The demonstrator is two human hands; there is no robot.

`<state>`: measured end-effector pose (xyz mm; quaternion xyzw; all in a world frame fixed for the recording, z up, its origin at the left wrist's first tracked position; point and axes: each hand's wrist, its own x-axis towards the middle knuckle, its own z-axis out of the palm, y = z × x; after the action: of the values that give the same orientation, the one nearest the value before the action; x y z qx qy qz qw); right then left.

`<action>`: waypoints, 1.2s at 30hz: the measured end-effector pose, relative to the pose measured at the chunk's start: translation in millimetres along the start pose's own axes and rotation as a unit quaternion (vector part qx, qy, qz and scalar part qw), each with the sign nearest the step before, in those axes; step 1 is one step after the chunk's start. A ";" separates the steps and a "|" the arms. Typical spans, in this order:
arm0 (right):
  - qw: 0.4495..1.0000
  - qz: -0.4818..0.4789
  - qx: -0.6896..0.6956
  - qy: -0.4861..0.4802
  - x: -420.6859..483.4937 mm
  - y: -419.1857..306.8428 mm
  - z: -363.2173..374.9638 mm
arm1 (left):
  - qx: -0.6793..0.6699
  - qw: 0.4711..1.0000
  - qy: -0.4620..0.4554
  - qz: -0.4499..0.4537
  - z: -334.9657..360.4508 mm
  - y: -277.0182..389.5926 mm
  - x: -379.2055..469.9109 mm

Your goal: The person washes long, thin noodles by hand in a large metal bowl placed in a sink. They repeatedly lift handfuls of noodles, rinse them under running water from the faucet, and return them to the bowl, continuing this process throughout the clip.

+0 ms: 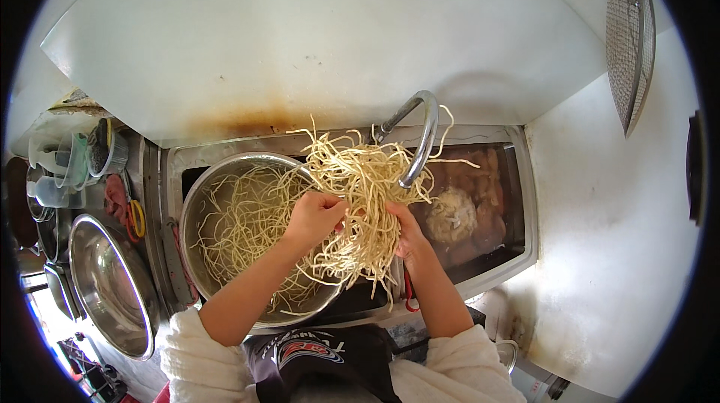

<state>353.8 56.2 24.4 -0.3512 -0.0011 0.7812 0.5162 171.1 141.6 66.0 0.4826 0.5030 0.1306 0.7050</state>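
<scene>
A large bundle of long, pale, root-like strands point(365, 200) is held up in front of me over the sink divider. My right hand point(408, 231) grips the bundle from its right side, fingers partly hidden behind it. At the bundle's left edge, my left hand point(318, 217) has its fingers curled and thumb pinched in; whether a strand is between them is not clear. More such strands point(247, 223) lie in water in a big round steel basin point(194, 200) below my left forearm. A curved chrome faucet point(430, 121) arches close over the bundle's right part.
The right sink basin point(523, 206) holds brownish pieces under water and a pale round clump point(451, 215). To the left are a steel bowl point(112, 290), plastic containers point(70, 161) and scissors with orange and yellow handles point(135, 220). A wire mesh strainer point(630, 43) hangs at upper right.
</scene>
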 end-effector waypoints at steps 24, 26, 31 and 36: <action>0.980 -0.048 -0.149 0.122 6.2 -12.8 17.6 | 0.321 0.899 -0.004 0.298 5.0 19.0 -74.7; 0.981 -0.033 -0.145 0.123 4.2 -13.5 21.6 | 0.394 0.862 0.004 0.320 7.2 19.7 -76.4; 0.967 -0.081 -0.176 0.165 1.0 -10.3 27.1 | 0.444 0.848 0.060 0.283 4.9 3.2 -61.7; 0.968 -0.126 -0.100 0.190 -1.7 -8.3 21.7 | -0.083 0.981 0.171 0.028 -25.1 -17.2 -18.9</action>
<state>349.0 66.6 44.7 -0.5401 -0.0253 0.6247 0.5634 136.2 134.1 62.3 0.4070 0.5900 0.2722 0.6420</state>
